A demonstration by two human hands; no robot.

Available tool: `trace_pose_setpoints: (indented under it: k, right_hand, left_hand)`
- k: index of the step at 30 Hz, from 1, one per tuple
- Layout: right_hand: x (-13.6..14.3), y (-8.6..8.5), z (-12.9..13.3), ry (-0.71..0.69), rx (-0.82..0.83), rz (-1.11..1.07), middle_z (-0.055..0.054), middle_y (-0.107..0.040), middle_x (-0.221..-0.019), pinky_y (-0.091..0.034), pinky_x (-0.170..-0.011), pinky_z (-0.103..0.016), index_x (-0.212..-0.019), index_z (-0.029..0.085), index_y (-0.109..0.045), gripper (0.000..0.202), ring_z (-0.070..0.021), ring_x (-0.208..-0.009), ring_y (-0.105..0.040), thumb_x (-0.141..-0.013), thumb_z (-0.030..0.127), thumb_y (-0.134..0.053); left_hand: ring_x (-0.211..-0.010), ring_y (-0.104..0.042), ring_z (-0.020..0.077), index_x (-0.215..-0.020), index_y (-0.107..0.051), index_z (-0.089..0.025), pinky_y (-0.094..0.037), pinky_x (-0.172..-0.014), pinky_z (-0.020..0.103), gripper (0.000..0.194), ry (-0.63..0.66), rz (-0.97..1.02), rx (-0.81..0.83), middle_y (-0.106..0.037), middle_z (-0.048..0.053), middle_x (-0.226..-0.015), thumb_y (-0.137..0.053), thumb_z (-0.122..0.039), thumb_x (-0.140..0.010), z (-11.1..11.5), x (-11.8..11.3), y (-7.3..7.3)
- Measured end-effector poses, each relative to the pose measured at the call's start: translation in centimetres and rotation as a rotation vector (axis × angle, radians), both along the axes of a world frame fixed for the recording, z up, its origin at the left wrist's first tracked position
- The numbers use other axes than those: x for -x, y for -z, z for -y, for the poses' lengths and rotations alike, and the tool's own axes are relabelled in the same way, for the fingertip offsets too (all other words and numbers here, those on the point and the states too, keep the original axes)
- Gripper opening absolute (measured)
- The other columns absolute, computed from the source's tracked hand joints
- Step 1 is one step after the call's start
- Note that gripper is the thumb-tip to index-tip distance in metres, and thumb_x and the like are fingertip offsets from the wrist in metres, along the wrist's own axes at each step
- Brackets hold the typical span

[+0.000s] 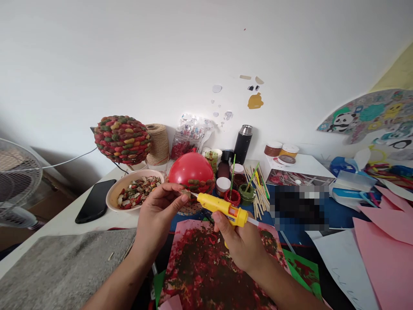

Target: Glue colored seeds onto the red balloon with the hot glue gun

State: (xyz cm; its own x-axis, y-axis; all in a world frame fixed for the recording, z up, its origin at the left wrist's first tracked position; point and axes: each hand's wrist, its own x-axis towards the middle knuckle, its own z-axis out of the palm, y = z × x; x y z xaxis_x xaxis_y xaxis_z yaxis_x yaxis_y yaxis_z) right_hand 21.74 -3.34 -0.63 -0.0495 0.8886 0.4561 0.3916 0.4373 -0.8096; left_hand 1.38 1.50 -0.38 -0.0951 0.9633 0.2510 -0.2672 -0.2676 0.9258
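Note:
My right hand [240,241] is wrapped round the grip of a yellow hot glue gun [222,208], with a glue stick jutting from its rear. Between thumb and fingers, my left hand [161,204] pinches a small brownish peanut shell [185,194]. The gun's nozzle points left, at or very near that shell; contact is hard to make out. Just behind both hands sits a red balloon [191,168], its lower part ringed with painted shells [200,185]. To the left, an oval bowl [111,196] holds loose shell pieces [137,191].
A lamp-like ball of coloured shells [122,140] stands back left, beside a twine spool [158,144]. Open paint jars [232,197] with brushes, wooden sticks [258,193] and a black flask [243,145] lie behind the gun. Paint-stained paper [209,267] is below; a phone [96,201] lies left.

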Motion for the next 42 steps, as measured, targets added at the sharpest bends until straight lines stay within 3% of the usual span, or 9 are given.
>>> trace_pose_setpoints:
  k: [8, 14, 28, 35, 42]
  right_hand:
    - [0.0, 0.1, 0.0, -0.001, -0.005, 0.012, 0.001, -0.06, -0.055, -0.041, -0.046, -0.028, -0.071, 0.024, -0.067, 0.062, -0.0158, -0.044, -0.053, -0.113, 0.066, -0.048]
    - [0.0, 0.2, 0.0, 0.003, -0.021, 0.03, 0.0, -0.06, -0.056, -0.044, -0.049, -0.028, -0.07, 0.024, -0.067, 0.063, -0.0175, -0.048, -0.059, -0.113, 0.065, -0.048]
    - [0.2, 0.3, -0.1, 0.01, -0.035, 0.078, 0.002, -0.057, -0.052, -0.042, -0.048, -0.028, -0.068, 0.025, -0.065, 0.066, -0.0164, -0.045, -0.056, -0.114, 0.066, -0.044]
    - [0.2, 0.2, 0.2, -0.009, -0.051, 0.082, 0.0, -0.065, -0.059, -0.046, -0.054, -0.028, -0.072, 0.025, -0.066, 0.058, -0.0183, -0.053, -0.065, -0.115, 0.059, -0.048]
    - [0.4, 0.4, 0.0, -0.086, 0.0, 0.066, 0.002, -0.06, -0.06, -0.042, -0.052, -0.026, -0.073, 0.023, -0.063, 0.048, -0.0156, -0.052, -0.057, -0.112, 0.049, -0.055]
  left_hand:
    - [-0.08, -0.074, 0.0155, -0.096, -0.081, -0.021, -0.062, -0.074, 0.022, 0.029, -0.003, -0.002, -0.004, -0.081, 0.003, -0.089, -0.1, -0.035, -0.078, 0.0, 0.1, 0.1]
    - [-0.079, -0.073, 0.0156, -0.097, -0.081, -0.021, -0.062, -0.073, 0.022, 0.031, -0.009, 0.008, -0.004, -0.081, 0.003, -0.089, -0.101, -0.035, -0.077, -0.1, 0.1, 0.1]
    - [-0.082, -0.073, 0.015, -0.096, -0.082, -0.022, -0.061, -0.075, 0.021, 0.031, -0.028, 0.019, -0.012, -0.082, 0.003, -0.091, -0.101, -0.035, -0.076, -0.2, 0.2, 0.2]
    - [-0.079, -0.072, 0.0156, -0.096, -0.082, -0.021, -0.061, -0.072, 0.022, 0.035, -0.059, 0.002, 0.015, -0.081, 0.003, -0.088, -0.103, -0.037, -0.073, -0.1, 0.3, 0.3]
    - [-0.079, -0.073, 0.0142, -0.093, -0.082, -0.023, -0.061, -0.073, 0.02, 0.033, -0.124, 0.036, -0.041, -0.081, 0.001, -0.088, -0.103, -0.036, -0.072, -0.6, 1.0, -0.1]
